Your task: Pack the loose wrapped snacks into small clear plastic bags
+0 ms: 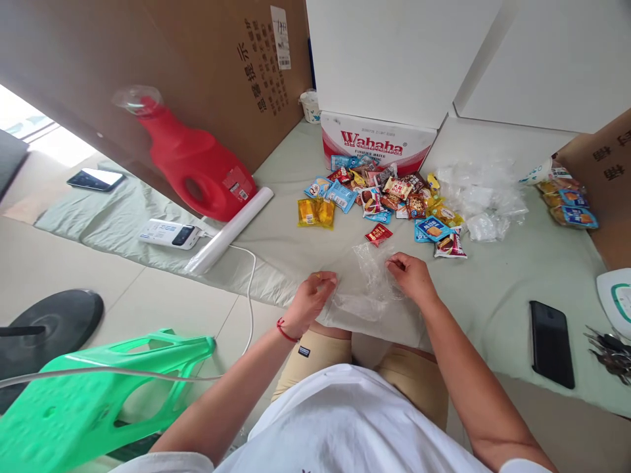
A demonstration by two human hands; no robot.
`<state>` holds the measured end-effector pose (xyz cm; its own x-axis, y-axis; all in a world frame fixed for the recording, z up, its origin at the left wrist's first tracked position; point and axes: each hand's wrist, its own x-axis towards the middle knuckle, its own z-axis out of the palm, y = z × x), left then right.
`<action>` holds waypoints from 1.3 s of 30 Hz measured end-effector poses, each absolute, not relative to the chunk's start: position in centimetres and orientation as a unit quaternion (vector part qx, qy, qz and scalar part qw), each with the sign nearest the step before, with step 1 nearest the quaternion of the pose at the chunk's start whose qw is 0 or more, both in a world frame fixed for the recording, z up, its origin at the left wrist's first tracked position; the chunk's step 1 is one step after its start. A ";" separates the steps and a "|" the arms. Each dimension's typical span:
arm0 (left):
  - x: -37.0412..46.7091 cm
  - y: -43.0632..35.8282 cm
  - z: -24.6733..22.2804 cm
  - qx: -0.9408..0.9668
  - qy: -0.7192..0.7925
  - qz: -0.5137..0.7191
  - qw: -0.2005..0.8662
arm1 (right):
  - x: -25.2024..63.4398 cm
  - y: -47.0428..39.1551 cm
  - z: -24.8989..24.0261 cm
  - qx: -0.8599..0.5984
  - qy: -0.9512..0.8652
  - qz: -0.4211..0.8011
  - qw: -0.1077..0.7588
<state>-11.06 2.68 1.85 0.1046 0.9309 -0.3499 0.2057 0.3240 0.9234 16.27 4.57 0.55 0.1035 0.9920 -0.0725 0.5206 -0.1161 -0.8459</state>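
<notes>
A thin clear plastic bag [371, 279] spreads between my hands, close to the table's front edge. My right hand [413, 281] pinches its upper right part between thumb and fingers. At the bag's left side, my left hand [313, 299] has its fingers pressed together on what looks like the film's edge, though the contact is hard to see. Just beyond the bag lies a small red snack packet [378, 234]. Farther back is a pile of mixed wrapped snacks [394, 190], with a yellow twin packet [315, 213] at its left.
Crumpled clear bags [483, 197] lie right of the pile, before packed snacks [572, 203]. A Wahaha carton [377, 141] stands behind. Leftward are a red jug [197, 167], a plastic film roll [231, 230] and a power bank [170, 234]. A black phone [552, 343] and keys [610, 353] lie right.
</notes>
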 end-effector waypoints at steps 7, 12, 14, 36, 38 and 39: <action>-7.0 5.3 2.9 0.630 0.556 0.308 0.447 | 13.0 2.7 3.1 -0.621 -0.593 0.358 0.366; -5.4 7.5 0.4 0.622 0.597 0.295 0.413 | 16.6 2.2 0.9 -0.678 -0.527 0.334 0.388; -5.6 8.3 -0.3 0.619 0.608 0.318 0.382 | 18.4 1.8 -0.2 -0.700 -0.488 0.339 0.397; -5.9 4.9 0.9 0.814 0.484 0.289 0.138 | 22.0 2.2 -2.3 -0.750 -0.443 0.293 0.395; -5.5 3.0 -0.6 0.837 0.489 0.205 0.134 | 22.8 1.8 -1.9 -0.735 -0.394 0.339 0.435; -5.4 2.4 -1.4 0.840 0.498 0.177 0.125 | 23.1 1.3 -1.7 -0.729 -0.366 0.368 0.446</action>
<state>-5.43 2.36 -1.38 0.4419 0.8802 0.1730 0.7912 -0.4734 0.3873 23.15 1.31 -1.68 0.4612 0.8620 -0.2105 0.2062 -0.3348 -0.9194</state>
